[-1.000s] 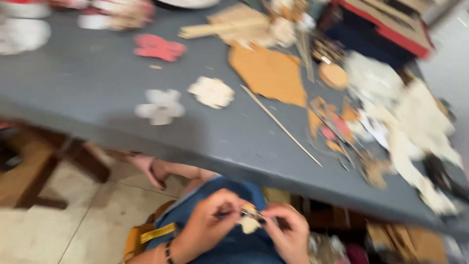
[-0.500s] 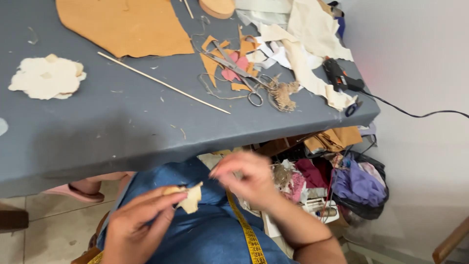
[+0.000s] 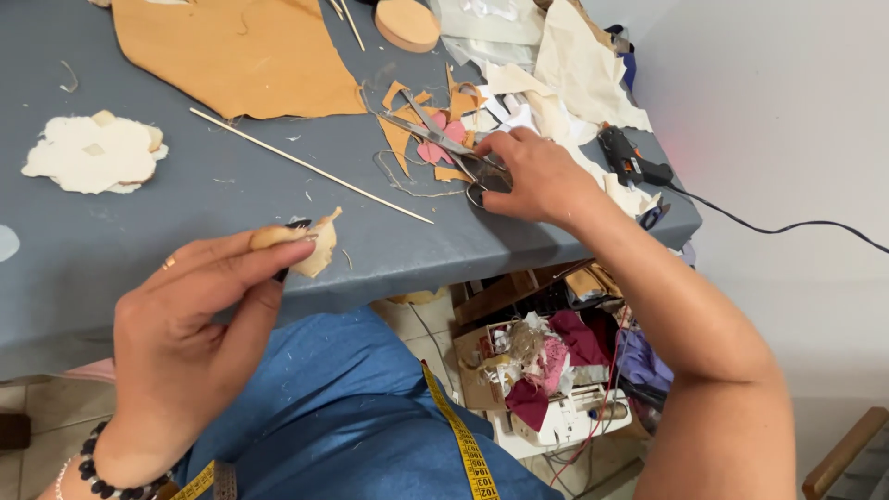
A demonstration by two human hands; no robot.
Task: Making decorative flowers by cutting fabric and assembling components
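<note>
Grey table (image 3: 139, 250) edge beneath hands (image 3: 199, 324)

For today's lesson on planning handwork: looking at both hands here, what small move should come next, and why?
Probably lift the scissors off the table. The right hand already rests on their handles, while the left hand holds a small cream scrap up between its fingers, seemingly ready for trimming.
</note>
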